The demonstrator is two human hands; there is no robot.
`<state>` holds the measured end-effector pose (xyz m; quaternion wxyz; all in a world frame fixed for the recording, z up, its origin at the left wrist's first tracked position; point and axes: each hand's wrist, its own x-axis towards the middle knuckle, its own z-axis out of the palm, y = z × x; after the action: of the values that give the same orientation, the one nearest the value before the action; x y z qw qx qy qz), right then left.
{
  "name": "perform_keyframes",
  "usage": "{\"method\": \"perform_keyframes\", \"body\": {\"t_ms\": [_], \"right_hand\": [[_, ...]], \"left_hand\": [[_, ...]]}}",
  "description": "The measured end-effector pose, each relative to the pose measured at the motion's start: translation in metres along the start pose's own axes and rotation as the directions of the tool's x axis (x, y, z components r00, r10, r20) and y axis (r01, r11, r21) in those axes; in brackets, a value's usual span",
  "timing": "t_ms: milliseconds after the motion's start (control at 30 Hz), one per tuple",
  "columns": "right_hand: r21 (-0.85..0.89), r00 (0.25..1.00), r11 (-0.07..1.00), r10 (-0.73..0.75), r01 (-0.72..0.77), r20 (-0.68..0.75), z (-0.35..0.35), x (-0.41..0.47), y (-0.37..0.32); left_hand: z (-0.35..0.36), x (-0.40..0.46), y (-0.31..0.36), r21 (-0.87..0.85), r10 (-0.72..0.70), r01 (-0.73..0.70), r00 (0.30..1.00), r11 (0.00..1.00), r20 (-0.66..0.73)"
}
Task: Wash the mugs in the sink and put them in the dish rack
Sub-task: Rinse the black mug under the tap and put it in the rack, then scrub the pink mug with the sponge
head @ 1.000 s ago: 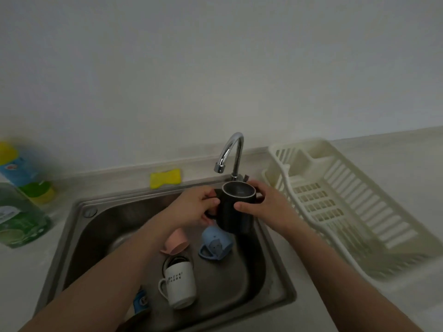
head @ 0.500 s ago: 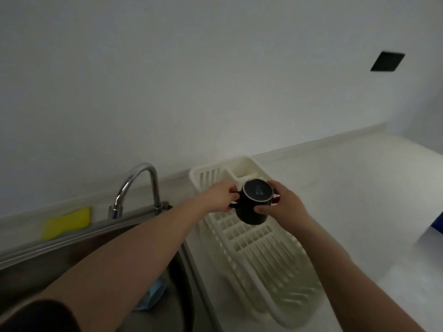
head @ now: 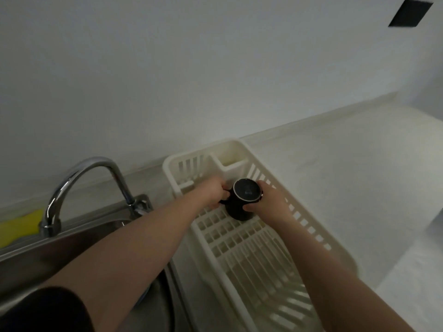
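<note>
A person holds a black mug with both hands over the far part of the cream dish rack, which stands on the pale desk just right of the sink. The mug is tilted so that its round end with a thin pale ring faces the camera; whether that end is the mouth or the base cannot be told. Its lower side lies at the rack's grid floor, just in front of the small walled compartment in the rack's far corner; whether it already touches the grid cannot be told.

The left hand reaches across from the sink side, its fingers curled round the mug's handle. The right hand grips the mug's body from the right, thumb along the lower side and fingers wrapped over the far side near the rim. A dark sleeve covers the left upper arm at the bottom left corner of the view.

The chrome tap arches over the sink's back edge near the wall. A yellow sponge lies on the desk behind the sink, at the left edge of the view. A dark square plate sits high on the wall at the upper right.
</note>
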<state>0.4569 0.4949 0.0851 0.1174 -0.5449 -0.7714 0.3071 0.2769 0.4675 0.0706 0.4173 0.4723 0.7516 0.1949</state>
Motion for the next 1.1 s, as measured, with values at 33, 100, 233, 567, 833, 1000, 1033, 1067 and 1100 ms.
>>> {"method": "perform_keyframes", "body": {"t_ms": [33,100,233,567,833,1000,1033,1067,1100], "right_hand": [[-0.006,1.000,1.000,0.002,-0.002,-0.006,0.001,0.001,-0.001],[-0.032,1.000,0.999,0.008,-0.008,-0.010,0.002,0.002,-0.005],[-0.114,0.999,0.993,0.024,-0.026,-0.024,0.008,0.001,-0.010],[-0.216,0.996,0.976,-0.033,0.015,-0.081,-0.013,-0.047,-0.058],[-0.138,0.925,0.915,-0.380,0.380,0.026,0.034,-0.133,-0.158],[-0.154,0.844,0.840,-0.479,0.521,0.242,0.118,-0.165,-0.199],[-0.144,0.825,0.828,-0.493,0.542,0.275,0.137,-0.169,-0.207],[-0.134,0.805,0.815,-0.507,0.564,0.307,0.157,-0.172,-0.215],[-0.129,0.783,0.799,-0.521,0.587,0.339,0.176,-0.175,-0.224]], "left_hand": [[0.000,0.001,0.000,0.013,0.001,-0.001,1.000,1.000,-0.025],[-0.001,0.004,-0.001,0.060,0.002,0.003,0.997,0.998,-0.076],[-0.001,-0.002,0.005,0.223,0.031,0.002,0.989,0.975,-0.145],[-0.018,-0.101,0.008,0.105,0.243,-0.224,0.940,0.969,-0.241],[-0.051,-0.243,-0.110,-0.045,0.209,-0.247,0.891,0.968,-0.404],[-0.075,-0.302,-0.224,-0.020,-0.054,0.051,0.847,0.999,-0.529],[-0.080,-0.311,-0.243,0.007,-0.102,0.128,0.827,0.992,-0.553],[-0.083,-0.318,-0.261,0.029,-0.143,0.195,0.806,0.980,-0.574],[-0.087,-0.324,-0.276,0.041,-0.178,0.249,0.789,0.968,-0.588]]}}
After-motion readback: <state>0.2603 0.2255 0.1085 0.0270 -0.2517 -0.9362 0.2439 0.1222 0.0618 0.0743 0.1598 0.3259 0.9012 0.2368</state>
